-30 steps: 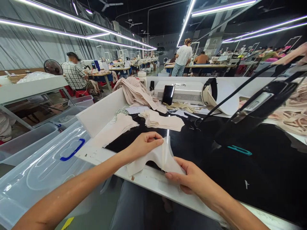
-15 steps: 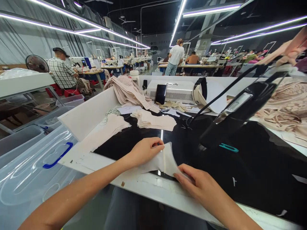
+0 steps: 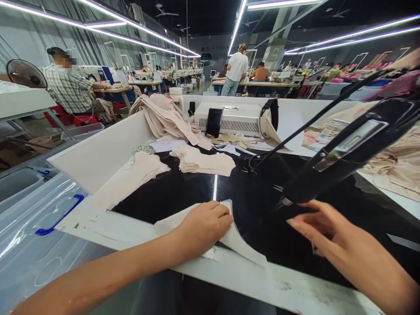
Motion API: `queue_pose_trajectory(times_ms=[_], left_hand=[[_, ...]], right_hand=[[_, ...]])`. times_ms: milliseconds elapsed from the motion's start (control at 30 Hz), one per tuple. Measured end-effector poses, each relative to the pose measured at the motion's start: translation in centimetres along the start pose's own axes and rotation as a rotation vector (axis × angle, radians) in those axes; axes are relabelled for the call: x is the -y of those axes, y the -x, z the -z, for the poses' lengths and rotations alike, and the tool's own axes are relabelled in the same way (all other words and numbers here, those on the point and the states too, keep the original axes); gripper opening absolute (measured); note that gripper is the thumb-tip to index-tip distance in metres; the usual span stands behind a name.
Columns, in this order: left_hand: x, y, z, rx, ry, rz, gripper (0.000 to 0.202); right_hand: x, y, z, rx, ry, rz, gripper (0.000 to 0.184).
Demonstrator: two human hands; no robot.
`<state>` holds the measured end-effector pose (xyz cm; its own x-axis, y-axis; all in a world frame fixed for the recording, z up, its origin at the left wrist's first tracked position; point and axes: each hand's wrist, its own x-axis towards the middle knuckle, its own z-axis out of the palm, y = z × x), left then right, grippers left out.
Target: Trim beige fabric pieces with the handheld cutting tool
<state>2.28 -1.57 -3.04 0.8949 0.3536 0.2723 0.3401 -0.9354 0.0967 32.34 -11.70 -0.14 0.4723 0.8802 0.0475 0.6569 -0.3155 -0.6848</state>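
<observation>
My left hand lies on a pale, off-white fabric piece at the table's front edge, fingers curled over it near its upper corner. The fabric spreads out to both sides from under the hand. My right hand is off the fabric, over the black table surface. Its thumb and index finger are apart, close to the lower tip of a black machine arm with a metal plate. A trace of teal shows by the index fingertip; the teal clip there is mostly hidden.
Stacked beige cut pieces lie beyond my left hand, with another stack to the left. A phone leans against a white vented box. Clear bins stand at left. Beige fabric is heaped at right.
My right hand has let go of the fabric and moved right, toward the machine arm's tip and the teal clip. My left hand has settled over the fabric, which now lies flatter. The view has shifted slightly.
</observation>
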Motion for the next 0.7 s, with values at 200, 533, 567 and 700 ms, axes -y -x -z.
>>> queue_pose_trajectory(times_ms=[200,533,567,700], left_hand=[[-0.4,-0.9,-0.2,-0.008,-0.032,-0.059,0.017],[-0.8,-2.1,-0.1,-0.025,-0.066,-0.091,0.015],[-0.8,-2.2,-0.2,-0.02,-0.071,-0.094,0.016],[-1.0,-2.0,-0.8,-0.052,-0.086,-0.113,0.015]], right_hand=[[3.3,-3.7,0.5,-0.331,-0.538,0.376,0.083],[9.7,-5.8,-4.1,-0.347,-0.954,0.614,0.037],[10.1,-5.8,-4.6,-0.325,-0.989,0.624,0.038],[11.2,-5.9,-6.6,-0.273,-1.11,0.628,0.04]])
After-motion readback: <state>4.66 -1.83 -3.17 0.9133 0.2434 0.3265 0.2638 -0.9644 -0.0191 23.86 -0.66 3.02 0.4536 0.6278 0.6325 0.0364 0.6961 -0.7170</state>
